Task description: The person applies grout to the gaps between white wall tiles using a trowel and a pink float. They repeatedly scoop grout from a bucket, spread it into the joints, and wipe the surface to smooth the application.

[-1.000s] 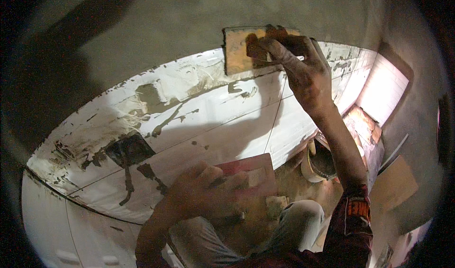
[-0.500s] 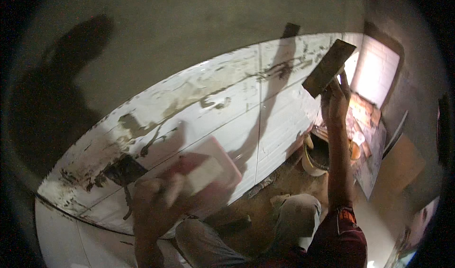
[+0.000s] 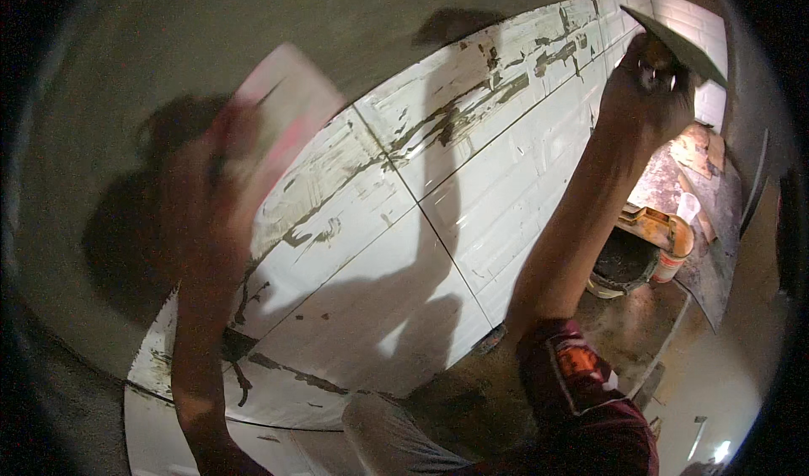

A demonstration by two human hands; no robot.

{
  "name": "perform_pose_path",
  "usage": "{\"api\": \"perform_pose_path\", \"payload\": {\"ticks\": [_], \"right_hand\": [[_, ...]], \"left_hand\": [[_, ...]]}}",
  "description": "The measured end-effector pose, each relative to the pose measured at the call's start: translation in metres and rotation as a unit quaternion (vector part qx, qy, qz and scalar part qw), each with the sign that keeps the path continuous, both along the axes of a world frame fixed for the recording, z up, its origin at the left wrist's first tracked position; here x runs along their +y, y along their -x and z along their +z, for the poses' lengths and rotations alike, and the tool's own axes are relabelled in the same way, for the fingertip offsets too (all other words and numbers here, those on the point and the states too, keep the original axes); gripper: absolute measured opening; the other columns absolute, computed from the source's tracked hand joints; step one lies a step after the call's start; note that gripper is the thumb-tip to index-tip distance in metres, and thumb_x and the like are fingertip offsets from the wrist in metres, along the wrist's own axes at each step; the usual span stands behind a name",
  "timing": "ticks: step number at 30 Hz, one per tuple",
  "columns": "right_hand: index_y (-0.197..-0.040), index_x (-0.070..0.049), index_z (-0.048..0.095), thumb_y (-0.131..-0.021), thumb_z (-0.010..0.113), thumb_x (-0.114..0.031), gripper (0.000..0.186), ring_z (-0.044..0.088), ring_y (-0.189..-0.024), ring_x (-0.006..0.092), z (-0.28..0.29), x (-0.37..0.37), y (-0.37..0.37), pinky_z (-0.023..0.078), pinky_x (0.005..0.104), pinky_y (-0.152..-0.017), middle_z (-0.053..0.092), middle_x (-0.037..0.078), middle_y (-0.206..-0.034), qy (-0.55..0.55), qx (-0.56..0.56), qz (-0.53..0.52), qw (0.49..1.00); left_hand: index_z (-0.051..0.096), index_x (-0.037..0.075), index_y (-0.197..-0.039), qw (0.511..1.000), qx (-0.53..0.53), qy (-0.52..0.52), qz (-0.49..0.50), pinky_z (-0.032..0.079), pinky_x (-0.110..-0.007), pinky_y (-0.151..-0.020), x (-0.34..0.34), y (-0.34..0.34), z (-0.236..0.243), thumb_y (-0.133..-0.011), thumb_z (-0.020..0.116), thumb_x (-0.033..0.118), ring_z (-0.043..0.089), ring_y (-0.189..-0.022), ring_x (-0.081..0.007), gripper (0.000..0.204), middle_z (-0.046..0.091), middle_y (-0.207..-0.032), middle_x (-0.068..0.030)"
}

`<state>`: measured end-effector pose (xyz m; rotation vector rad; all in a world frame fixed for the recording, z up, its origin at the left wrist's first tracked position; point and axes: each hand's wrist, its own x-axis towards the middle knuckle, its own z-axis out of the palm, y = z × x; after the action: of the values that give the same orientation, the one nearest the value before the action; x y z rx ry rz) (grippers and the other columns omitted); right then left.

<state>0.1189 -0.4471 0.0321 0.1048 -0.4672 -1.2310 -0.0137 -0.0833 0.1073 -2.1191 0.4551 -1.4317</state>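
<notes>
My left hand (image 3: 211, 181), smeared by motion, grips a pink and pale rectangular float (image 3: 286, 97) in front of the grey plastered wall (image 3: 320, 13). High at the right, my right hand (image 3: 649, 93) is closed on the handle of a flat-bladed trowel (image 3: 687, 46), its dark blade tilted edge-on near the corner of the tiled wall. The curving band of white tiles (image 3: 447, 223) carries streaks and lumps of grey-brown mortar along its upper course and at its lower left. My shadow falls across the tiles.
A bucket (image 3: 624, 257) of dark material stands low at the right, with an orange tool (image 3: 661, 232) on it. Boards and tile scraps (image 3: 699, 152) lie behind it by the corner. My knee (image 3: 379, 425) is at the bottom edge, close to the tiles.
My left hand has lifted the float from low over the tiles to the plastered wall. My right hand has carried the trowel from the top middle up and rightward. The view has shifted.
</notes>
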Motion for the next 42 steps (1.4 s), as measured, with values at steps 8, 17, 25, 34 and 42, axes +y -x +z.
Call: {"api": "perform_pose_path", "payload": {"ticks": [8,17,25,34,42], "right_hand": [[-0.125,0.005,0.047,-0.098,0.041,-0.014,0.033,0.055,-0.112,0.0262,-0.141,0.085,0.045,0.048,0.0406,-0.098,0.055,0.017,-0.121,-0.115,0.065,0.249,0.959],[-0.117,0.0,0.054,-0.097,0.044,-0.015,0.027,0.059,-0.107,0.0225,-0.189,0.082,0.02,0.052,0.0379,-0.09,0.06,0.013,-0.116,-0.141,0.13,0.347,0.918],[-0.128,-0.002,0.046,-0.098,0.04,-0.017,0.034,0.059,-0.107,0.0239,-0.175,0.124,0.033,0.053,0.0379,-0.089,0.057,0.012,-0.117,0.009,0.068,0.452,0.889],[-0.136,-0.006,0.034,-0.093,0.045,-0.007,0.044,0.059,-0.107,0.0276,-0.125,0.126,0.016,0.052,0.0418,-0.09,0.053,0.014,-0.121,0.042,0.065,0.446,0.891],[-0.131,-0.006,0.035,-0.096,0.048,-0.015,0.038,0.056,-0.107,0.0244,-0.066,0.154,-0.035,0.051,0.0422,-0.091,0.052,0.013,-0.119,0.176,0.06,0.321,0.929]], "left_hand": [[0.051,0.006,-0.126,0.987,-0.004,-0.139,-0.084,0.047,-0.04,-0.088,-0.196,-0.143,0.025,-0.091,0.049,0.013,0.051,-0.108,-0.028,0.035,0.051,-0.117,-0.0138],[0.056,0.014,-0.122,0.983,0.048,-0.178,-0.002,0.048,-0.04,-0.088,-0.091,-0.067,0.008,-0.083,0.066,0.018,0.052,-0.107,-0.0283,0.04,0.053,-0.12,-0.0106],[0.045,0.011,-0.132,0.963,0.035,-0.246,0.103,0.045,-0.04,-0.094,-0.163,-0.086,0.023,-0.088,0.059,0.019,0.049,-0.112,-0.0275,0.046,0.044,-0.132,-0.0112],[0.039,0.02,-0.139,0.967,0.062,-0.123,0.215,0.041,-0.039,-0.1,-0.105,-0.072,0.002,-0.089,0.059,0.022,0.045,-0.121,-0.0255,0.053,0.035,-0.143,-0.0051],[0.037,0.031,-0.143,0.905,-0.033,-0.27,0.327,0.033,-0.047,-0.107,0.108,0.09,-0.014,-0.09,0.057,0.027,0.039,-0.132,-0.0254,0.057,0.036,-0.149,-0.0026]]}}
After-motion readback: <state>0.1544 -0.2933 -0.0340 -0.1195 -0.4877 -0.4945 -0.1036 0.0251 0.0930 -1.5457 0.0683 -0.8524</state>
